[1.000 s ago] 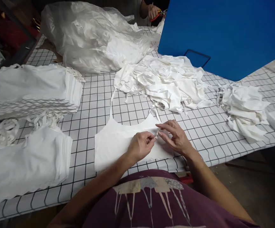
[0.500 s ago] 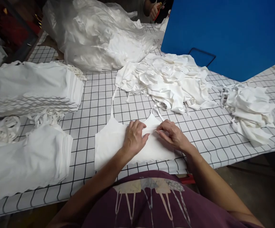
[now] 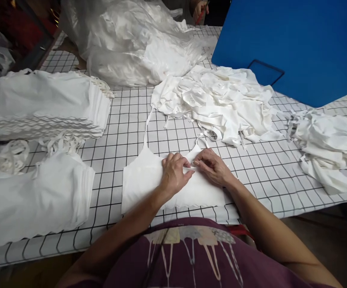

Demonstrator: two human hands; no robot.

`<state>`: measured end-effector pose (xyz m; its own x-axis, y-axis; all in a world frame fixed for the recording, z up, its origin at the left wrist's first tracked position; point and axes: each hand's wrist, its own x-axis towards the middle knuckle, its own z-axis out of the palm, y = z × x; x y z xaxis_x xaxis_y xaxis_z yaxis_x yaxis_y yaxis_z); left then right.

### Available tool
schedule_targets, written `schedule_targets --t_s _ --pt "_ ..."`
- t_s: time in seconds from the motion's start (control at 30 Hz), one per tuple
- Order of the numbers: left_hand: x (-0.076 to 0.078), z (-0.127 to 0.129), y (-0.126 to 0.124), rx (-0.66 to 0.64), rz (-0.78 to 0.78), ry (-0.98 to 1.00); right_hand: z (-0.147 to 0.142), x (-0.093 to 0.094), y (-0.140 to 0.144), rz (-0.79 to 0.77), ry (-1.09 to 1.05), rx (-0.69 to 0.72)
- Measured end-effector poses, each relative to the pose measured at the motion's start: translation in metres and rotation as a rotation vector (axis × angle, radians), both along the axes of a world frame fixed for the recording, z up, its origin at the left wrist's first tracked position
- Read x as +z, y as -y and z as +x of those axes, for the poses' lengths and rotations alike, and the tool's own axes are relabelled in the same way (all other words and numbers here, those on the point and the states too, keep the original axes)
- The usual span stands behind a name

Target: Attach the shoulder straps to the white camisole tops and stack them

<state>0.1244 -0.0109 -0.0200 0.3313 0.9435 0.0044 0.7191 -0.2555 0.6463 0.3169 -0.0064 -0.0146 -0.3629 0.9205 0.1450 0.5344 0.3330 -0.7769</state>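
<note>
A white camisole top [image 3: 145, 180] with thin straps lies flat on the checked tablecloth in front of me. My left hand [image 3: 176, 172] rests on its middle, thumb and forefinger closed on a bit of the upper edge. Close beside it, my right hand [image 3: 212, 166] pinches the same edge near the right strap. A small fold of white fabric shows between the fingertips of both hands. The left strap stretches up toward a heap of white garments [image 3: 218, 104].
Neat stacks of white tops [image 3: 41, 104] lie on the left. At the back sits a large clear plastic bag [image 3: 134, 48]. A blue board [image 3: 287, 44] stands at the back right, with a smaller white pile [image 3: 326, 140] below it. Beyond the table, another person's hand [image 3: 201, 11] holds a red-handled tool.
My hands have drawn closer together at the top's upper edge, and my left thumb and forefinger have closed on it. The view has shifted slightly.
</note>
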Motion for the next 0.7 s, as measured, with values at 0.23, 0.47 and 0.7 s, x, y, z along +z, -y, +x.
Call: schedule_targets --t_s 0.23,0.47,0.7 --pt "0.0012 0.0009 -0.003 0.008 -0.009 0.038 -0.0013 -0.0012 0.0007 0.005 -0.015 0.019" --pt "0.0022 -0.0005 -0.004 -0.004 -0.033 0.121 -0.0029 -0.0059 0.0005 0.074 -0.016 0.043" --pt "-0.0017 -0.0002 -0.0033 0.039 0.008 0.185 -0.0029 -0.0098 0.0019 0.092 -0.015 0.014"
